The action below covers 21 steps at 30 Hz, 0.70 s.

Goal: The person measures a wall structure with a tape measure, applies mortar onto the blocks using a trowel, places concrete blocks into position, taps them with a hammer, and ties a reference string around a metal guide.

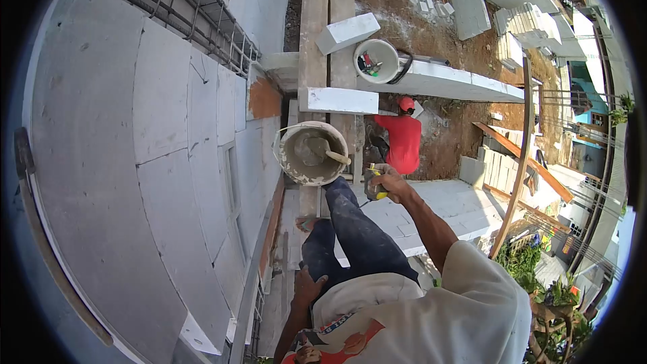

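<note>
My right hand (pixel 387 181) is closed around a small grey tool with yellow parts (pixel 370 185); its exact kind is hard to make out. Just left of it stands a mortar-smeared bucket (pixel 288 162) with grey mortar (pixel 311 147) inside. A tool with a wooden handle (pixel 338 158) leans in this bucket. My left hand (pixel 311 286) lies on my thigh, fingers stretched out, holding nothing. Beyond the bucket, a white block (pixel 340 101) rests across the planks (pixel 314 40).
A second bucket (pixel 364 51) holds tools, near another white block (pixel 348 32). Below, a co-worker in a red shirt (pixel 403 141) crouches beside a block wall (pixel 445 81). A tall block wall (pixel 162 94) stands left, with a rebar cage (pixel 195 10). A wooden pole (pixel 524 162) rises right.
</note>
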Available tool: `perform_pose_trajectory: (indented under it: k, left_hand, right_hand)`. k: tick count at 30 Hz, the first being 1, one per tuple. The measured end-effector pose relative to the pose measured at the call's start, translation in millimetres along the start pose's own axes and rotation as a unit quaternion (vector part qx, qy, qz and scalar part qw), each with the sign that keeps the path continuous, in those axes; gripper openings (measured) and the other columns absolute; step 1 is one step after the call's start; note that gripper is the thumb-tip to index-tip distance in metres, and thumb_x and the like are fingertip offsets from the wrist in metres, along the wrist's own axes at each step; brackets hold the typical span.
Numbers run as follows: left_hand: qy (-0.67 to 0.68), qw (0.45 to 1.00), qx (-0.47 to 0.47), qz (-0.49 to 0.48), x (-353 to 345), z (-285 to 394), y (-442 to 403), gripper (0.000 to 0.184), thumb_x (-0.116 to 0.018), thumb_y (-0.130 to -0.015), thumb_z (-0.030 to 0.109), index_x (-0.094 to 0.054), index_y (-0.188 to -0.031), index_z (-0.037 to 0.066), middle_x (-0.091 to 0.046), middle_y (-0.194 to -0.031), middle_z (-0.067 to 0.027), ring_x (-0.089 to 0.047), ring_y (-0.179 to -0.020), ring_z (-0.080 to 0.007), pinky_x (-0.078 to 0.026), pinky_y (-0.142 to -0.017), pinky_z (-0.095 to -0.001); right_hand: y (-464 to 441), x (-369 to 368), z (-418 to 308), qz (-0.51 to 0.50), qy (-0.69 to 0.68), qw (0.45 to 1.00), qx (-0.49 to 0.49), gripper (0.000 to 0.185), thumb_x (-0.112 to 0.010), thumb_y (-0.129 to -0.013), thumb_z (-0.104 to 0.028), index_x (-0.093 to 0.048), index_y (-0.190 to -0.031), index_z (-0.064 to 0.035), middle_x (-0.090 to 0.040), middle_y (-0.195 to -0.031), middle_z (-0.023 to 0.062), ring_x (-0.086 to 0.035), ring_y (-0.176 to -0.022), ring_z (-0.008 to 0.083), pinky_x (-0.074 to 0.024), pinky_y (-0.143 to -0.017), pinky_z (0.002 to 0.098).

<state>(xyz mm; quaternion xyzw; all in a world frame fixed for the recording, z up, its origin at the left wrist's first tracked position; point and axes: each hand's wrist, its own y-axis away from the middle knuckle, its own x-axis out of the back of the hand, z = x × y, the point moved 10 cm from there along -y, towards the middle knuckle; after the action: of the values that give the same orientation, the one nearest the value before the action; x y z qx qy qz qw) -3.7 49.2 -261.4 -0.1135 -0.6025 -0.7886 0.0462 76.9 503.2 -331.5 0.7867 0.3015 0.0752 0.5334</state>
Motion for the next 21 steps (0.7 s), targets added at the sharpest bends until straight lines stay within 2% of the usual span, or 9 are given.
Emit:
perform_pose_trajectory:
  k: [1,4,6,9,11,16,18,19,21]
  left_hand:
    - [0.039,0.998,0.045,-0.02,-21,-21,-2,0.11,-0.079,-0.086,0.06,-0.031,-0.159,-0.007,-0.039,-0.156,-0.0383,-0.041,-0.147,-0.0506,-0.037,-0.12,-0.0558]
    - [0.124,0.974,0.17,-0.086,-41,-22,-13,0.127,-0.079,-0.082,0.066,-0.013,-0.164,-0.005,-0.024,-0.163,-0.0395,-0.033,-0.15,-0.0552,-0.034,-0.122,-0.0576]
    - [0.127,0.974,0.172,-0.077,-60,-30,-35,0.126,-0.079,-0.083,0.064,-0.012,-0.165,-0.005,-0.023,-0.164,-0.0393,-0.033,-0.15,-0.0548,-0.033,-0.122,-0.0583]
    - [0.128,0.968,0.204,-0.067,-72,-36,-62,0.119,-0.08,-0.086,0.057,-0.016,-0.163,-0.007,-0.025,-0.165,-0.0367,-0.029,-0.154,-0.0502,-0.029,-0.126,-0.0541]
    - [0.147,0.966,0.209,-0.044,-82,-44,-79,0.117,-0.082,-0.085,0.053,-0.018,-0.163,-0.006,-0.026,-0.163,-0.0367,-0.027,-0.153,-0.0515,-0.027,-0.126,-0.0564]
    - [0.151,0.973,0.174,0.022,-101,-65,-133,0.109,-0.083,-0.087,0.045,-0.023,-0.161,-0.006,-0.031,-0.159,-0.0361,-0.029,-0.151,-0.0525,-0.027,-0.125,-0.0589]
    - [0.194,0.972,0.084,0.101,-100,-71,-164,0.092,-0.08,-0.092,0.036,-0.031,-0.158,-0.005,-0.037,-0.158,-0.0309,-0.042,-0.147,-0.0476,-0.038,-0.12,-0.0545]
    - [0.196,0.972,0.087,0.1,-93,-66,-178,0.092,-0.08,-0.092,0.036,-0.031,-0.158,-0.005,-0.037,-0.158,-0.0309,-0.042,-0.147,-0.0476,-0.038,-0.12,-0.0545]
    - [0.41,0.893,0.161,0.087,-57,-34,-225,0.09,-0.08,-0.093,0.039,-0.034,-0.156,-0.005,-0.038,-0.157,-0.0288,-0.042,-0.145,-0.0448,-0.041,-0.117,-0.0536]
  right_hand:
    - [-34,25,-17,0.06,-0.052,0.997,0.025,0.055,-0.073,-0.08,0.005,-0.055,-0.132,-0.0016,-0.069,-0.106,0.009,-0.071,-0.083,0.02,-0.0615,-0.072,0.0357]
    - [-134,68,-106,0.123,-0.058,0.985,0.109,0.05,-0.071,-0.084,0.004,-0.057,-0.132,-0.0029,-0.068,-0.106,0.0091,-0.071,-0.085,0.0197,-0.0633,-0.075,0.0365]
    - [-197,69,-168,0.13,-0.027,0.98,0.148,0.053,-0.07,-0.085,0.002,-0.056,-0.136,-0.004,-0.068,-0.107,0.0101,-0.071,-0.086,0.0201,-0.0632,-0.073,0.0353]
    - [-310,72,-228,0.148,0.144,0.963,0.175,0.054,-0.075,-0.084,-0.004,-0.055,-0.133,0.0047,-0.07,-0.106,0.0155,-0.073,-0.084,0.0224,-0.0632,-0.069,0.0385]
    - [-356,40,-255,0.145,0.202,0.95,0.189,0.038,-0.078,-0.082,-0.006,-0.064,-0.115,0.009,-0.073,-0.093,0.015,-0.073,-0.073,0.0234,-0.0622,-0.062,0.0386]
    - [-502,-2,-243,0.095,0.402,0.893,0.177,0.034,-0.082,-0.078,-0.011,-0.069,-0.104,0.0076,-0.075,-0.088,0.0157,-0.073,-0.071,0.0209,-0.0597,-0.059,0.037]
    - [-527,-28,-246,0.116,0.503,0.821,0.242,0.038,-0.084,-0.079,-0.013,-0.069,-0.109,0.0055,-0.075,-0.09,0.0148,-0.074,-0.075,0.0197,-0.059,-0.061,0.0356]
    - [-543,-31,-242,0.114,0.504,0.821,0.24,0.038,-0.084,-0.079,-0.013,-0.069,-0.109,0.0055,-0.075,-0.09,0.0148,-0.074,-0.075,0.0197,-0.059,-0.061,0.0356]
    - [-574,-47,-217,0.005,0.444,0.876,0.187,0.041,-0.087,-0.081,-0.018,-0.069,-0.111,0.004,-0.076,-0.095,0.0155,-0.074,-0.081,0.0227,-0.0598,-0.066,0.0369]
